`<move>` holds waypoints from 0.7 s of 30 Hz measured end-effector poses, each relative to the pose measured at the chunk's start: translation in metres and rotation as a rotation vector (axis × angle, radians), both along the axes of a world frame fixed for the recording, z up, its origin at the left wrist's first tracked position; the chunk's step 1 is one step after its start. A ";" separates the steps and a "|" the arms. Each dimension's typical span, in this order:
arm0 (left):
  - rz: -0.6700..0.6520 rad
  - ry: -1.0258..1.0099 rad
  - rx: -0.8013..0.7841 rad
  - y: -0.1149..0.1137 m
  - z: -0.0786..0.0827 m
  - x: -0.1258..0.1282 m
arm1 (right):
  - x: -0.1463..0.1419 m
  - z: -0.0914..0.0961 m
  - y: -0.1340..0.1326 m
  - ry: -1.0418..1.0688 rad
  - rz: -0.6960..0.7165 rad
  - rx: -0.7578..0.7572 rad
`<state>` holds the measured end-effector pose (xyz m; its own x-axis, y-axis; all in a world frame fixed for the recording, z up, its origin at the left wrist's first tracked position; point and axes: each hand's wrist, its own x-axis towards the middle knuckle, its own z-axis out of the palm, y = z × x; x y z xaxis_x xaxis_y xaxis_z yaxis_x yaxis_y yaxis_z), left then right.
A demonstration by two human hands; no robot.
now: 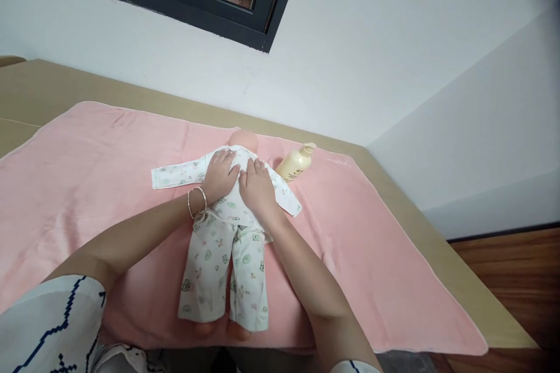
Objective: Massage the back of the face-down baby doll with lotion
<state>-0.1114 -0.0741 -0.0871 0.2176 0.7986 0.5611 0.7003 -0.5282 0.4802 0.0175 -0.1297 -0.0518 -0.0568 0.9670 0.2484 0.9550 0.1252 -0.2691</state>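
Observation:
A baby doll (243,141) in a white printed top and trousers (223,268) lies on a pink towel (87,186), head toward the wall, feet toward me. My left hand (221,175), with a bracelet at the wrist, rests on the doll's chest with fingers curled on the fabric. My right hand (258,186) lies beside it on the chest, fingers pressed flat together on the top. The doll's sleeves spread out to both sides.
A cream lotion bottle (296,163) lies on the towel just right of the doll's head. The towel covers a tan table (437,233) set against a white wall under a dark-framed window (219,6). Wooden floor shows at the right.

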 end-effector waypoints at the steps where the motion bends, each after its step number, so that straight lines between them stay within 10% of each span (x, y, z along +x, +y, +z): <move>1: -0.005 -0.030 0.012 -0.001 -0.001 -0.001 | -0.004 0.001 -0.004 -0.021 0.001 0.012; 11: 0.011 -0.103 0.100 -0.017 -0.002 0.001 | 0.037 -0.003 0.032 0.176 0.153 -0.062; 21: 0.033 -0.026 0.007 -0.007 -0.008 0.001 | -0.003 0.015 -0.007 0.118 -0.001 -0.030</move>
